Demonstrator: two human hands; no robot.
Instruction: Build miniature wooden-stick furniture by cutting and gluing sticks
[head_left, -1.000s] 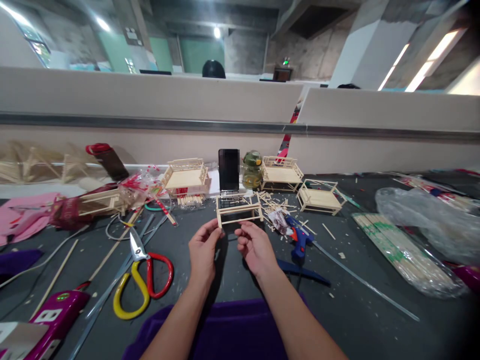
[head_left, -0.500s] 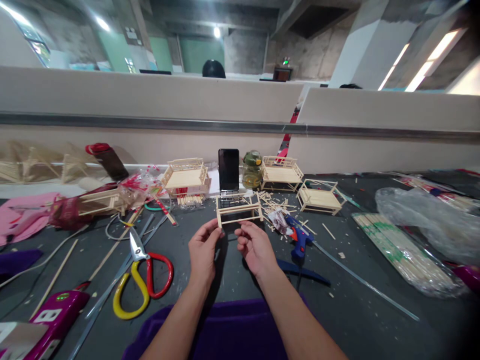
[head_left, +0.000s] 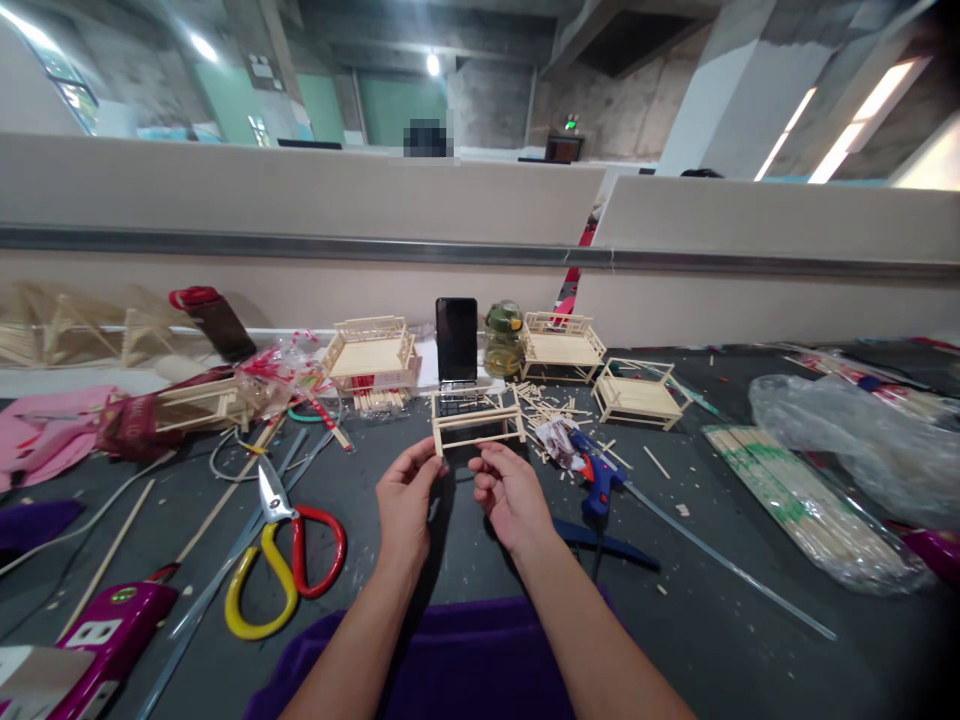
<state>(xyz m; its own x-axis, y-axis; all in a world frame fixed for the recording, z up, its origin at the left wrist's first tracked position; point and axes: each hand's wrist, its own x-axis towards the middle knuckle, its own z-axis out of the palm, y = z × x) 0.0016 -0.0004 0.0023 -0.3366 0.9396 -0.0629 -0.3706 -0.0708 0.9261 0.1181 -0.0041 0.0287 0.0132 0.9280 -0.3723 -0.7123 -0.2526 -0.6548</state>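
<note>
Three small stick-built pieces with filled-in tops, the far-left one (head_left: 373, 358), the far-right one (head_left: 564, 350) and the right one (head_left: 643, 400), stand on the desk (head_left: 720, 620). The stick frame (head_left: 459, 442) between the hands, near the phone (head_left: 456, 340), seems less advanced: its legs and long rails are joined, but its top is open (no slats show across it), so by comparison the filling looks undone. The left hand (head_left: 407, 492) pinches its near left leg between thumb and fingers. The right hand (head_left: 516, 495) is narrow, fingers curled, thumb and forefinger together at the near rail; whether they grip it, I cannot tell. Loose cut sticks (head_left: 551, 405) and the glue gun (head_left: 600, 485) lie to the right, the scissors (head_left: 277, 510) to the left.

Against the earlier frame, hardly anything differs: both hands and the frame keep their places, and the view shifts very slightly.
</note>
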